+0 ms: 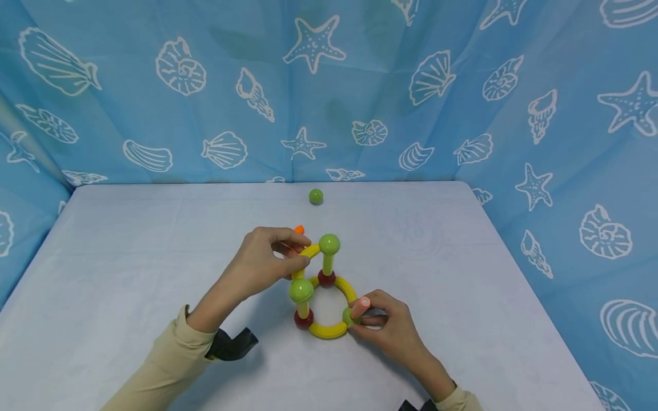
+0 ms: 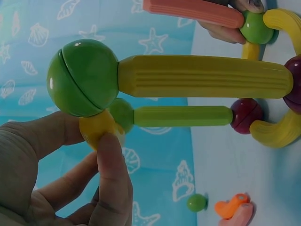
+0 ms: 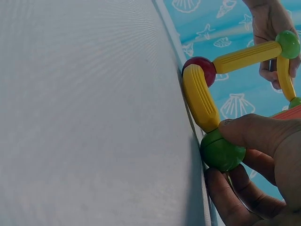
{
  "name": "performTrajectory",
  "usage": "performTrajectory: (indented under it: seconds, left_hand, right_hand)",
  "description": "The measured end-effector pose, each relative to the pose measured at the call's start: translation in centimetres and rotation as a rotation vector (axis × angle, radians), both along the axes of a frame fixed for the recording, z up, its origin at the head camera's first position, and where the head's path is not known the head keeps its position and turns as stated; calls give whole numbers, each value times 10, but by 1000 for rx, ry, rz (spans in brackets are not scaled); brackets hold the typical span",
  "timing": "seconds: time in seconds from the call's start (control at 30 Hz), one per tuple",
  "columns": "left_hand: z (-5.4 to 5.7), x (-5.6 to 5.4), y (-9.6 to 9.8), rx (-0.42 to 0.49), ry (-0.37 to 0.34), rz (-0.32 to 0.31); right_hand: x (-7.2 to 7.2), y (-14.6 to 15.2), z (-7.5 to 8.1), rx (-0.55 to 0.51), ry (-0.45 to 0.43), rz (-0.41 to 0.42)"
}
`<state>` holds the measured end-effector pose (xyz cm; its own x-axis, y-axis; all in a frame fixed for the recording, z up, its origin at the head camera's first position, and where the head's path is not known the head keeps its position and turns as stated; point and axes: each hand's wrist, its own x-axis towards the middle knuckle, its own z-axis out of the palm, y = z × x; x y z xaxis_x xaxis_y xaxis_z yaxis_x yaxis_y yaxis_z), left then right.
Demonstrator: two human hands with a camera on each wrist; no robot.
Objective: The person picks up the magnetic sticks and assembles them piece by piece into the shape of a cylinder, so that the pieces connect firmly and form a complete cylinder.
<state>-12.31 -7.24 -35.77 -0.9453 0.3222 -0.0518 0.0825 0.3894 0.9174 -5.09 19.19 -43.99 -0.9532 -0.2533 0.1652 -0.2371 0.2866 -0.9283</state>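
A toy frame of rods and balls stands on the table. At its base is a ring of yellow curved rods, with dark red balls and a green ball. Two upright rods rise from the red balls to green balls. My left hand pinches the yellow curved rod joining those upper balls. Thumb and fingers of my right hand grip the green ball at the ring's right side. A salmon rod sticks up from that ball, tilted in the head view.
A loose green ball lies near the table's back edge. Behind my left hand lie an orange piece and a pinkish piece. Blue curtain with shell prints hangs behind and beside the white table.
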Motion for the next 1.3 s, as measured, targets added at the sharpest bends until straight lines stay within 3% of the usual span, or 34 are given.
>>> performTrajectory:
  seconds: [0.13,0.3,0.5,0.67,0.87,0.97,1.03,1.3]
  left_hand:
    - [-2,1,0,12,5,10]
    - [-8,3,-4,70,32,29]
    - [-29,19,-15,151,1,97]
    - [-54,37,-15,63,-34,83]
    - [-75,51,-11,-35,-3,2]
    - [-83,54,-8,-61,35,-57]
    - [-87,55,-5,-85,74,-75]
    - [-95,55,3,-160,179,-43]
  right_hand:
    - [0,0,-4,9,10,-6]
    - [-3,4,-22,22,47,-10]
    - [-2,10,-29,60,102,-2]
    - [1,11,-17,69,182,-27]
    - [4,0,5,8,304,-40]
    - [5,-1,8,-13,332,-48]
    - [3,2,1,-28,336,-44]
    - [5,0,4,-51,333,-45]
